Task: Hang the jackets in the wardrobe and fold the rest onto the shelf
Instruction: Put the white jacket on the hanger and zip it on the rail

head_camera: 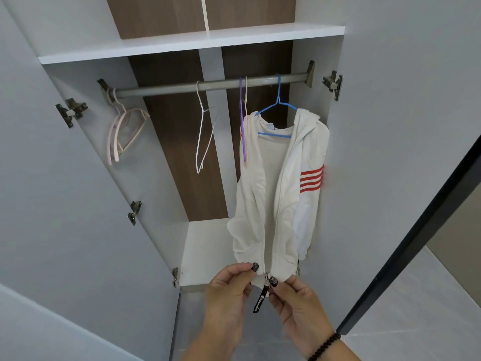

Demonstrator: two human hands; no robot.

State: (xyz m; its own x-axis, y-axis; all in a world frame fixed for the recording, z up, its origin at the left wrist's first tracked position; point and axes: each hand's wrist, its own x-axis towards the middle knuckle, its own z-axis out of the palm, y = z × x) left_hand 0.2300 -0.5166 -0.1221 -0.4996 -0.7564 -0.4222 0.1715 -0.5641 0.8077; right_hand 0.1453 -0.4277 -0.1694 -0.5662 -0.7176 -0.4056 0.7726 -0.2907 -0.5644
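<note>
A white hooded jacket with red sleeve stripes hangs on a blue hanger from the grey wardrobe rail, at the right end. Its front is unzipped. My left hand pinches the bottom hem of the jacket's left front panel. My right hand pinches the bottom of the right panel at the zipper end, where a black zipper pull tag dangles between my hands.
Empty hangers hang on the rail: pink ones at the left, a white one in the middle, a purple one beside the jacket. A white shelf lies above the rail. Both wardrobe doors stand open; a dark door frame is at the right.
</note>
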